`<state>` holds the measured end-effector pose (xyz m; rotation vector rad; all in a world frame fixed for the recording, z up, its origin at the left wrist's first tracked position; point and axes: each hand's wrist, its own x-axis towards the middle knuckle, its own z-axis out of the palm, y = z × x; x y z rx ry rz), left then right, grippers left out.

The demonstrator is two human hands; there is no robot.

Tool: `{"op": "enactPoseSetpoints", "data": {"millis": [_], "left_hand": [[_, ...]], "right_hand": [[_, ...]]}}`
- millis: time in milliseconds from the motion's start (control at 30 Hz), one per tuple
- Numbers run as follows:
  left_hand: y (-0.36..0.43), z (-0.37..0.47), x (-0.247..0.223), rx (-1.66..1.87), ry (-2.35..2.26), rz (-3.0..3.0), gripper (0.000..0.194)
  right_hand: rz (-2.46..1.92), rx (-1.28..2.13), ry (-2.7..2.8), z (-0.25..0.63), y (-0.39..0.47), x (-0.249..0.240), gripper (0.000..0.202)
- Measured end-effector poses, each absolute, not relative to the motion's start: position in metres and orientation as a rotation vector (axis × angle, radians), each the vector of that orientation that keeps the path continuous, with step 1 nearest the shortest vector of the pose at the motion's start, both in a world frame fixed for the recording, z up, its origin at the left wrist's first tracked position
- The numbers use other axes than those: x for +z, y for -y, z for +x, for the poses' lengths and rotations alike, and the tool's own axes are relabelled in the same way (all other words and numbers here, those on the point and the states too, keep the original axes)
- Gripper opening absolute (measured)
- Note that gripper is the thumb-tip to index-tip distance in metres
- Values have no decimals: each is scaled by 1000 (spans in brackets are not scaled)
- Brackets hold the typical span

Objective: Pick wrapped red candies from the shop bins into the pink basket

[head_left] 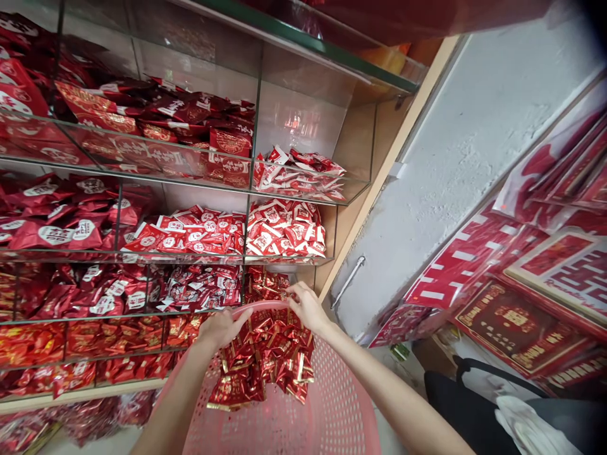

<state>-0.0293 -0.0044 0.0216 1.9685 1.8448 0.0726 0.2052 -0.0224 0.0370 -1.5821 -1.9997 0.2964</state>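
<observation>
A pink perforated plastic basket is tilted against the shelves, its far rim at a compartment of red and gold packets. Shiny red and gold packets lie in the basket below that rim. My left hand grips the rim on its left side, thumb along the top. At the rim's right side, my right hand has its fingers bent over the edge, beside the compartment's packets.
Glass-divided shelves full of red packets rise in front and to the left. A wooden side panel borders a grey wall. Red decorations are at the right, above a black chair with a white cloth.
</observation>
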Motion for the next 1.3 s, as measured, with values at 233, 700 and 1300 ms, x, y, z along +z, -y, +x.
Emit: {"op": "enactPoseSetpoints", "data": {"millis": [233, 700, 1300], "left_hand": [[4, -30, 18, 70, -1864, 1985, 95], [4, -31, 18, 99, -1856, 1976, 92], [3, -30, 21, 71, -1851, 1965, 92]], "right_hand": [[-1830, 338, 2080, 171, -46, 18, 18], [-1620, 448, 1790, 201, -27, 38, 17], [-1188, 317, 2162, 222, 113, 23, 21]]}}
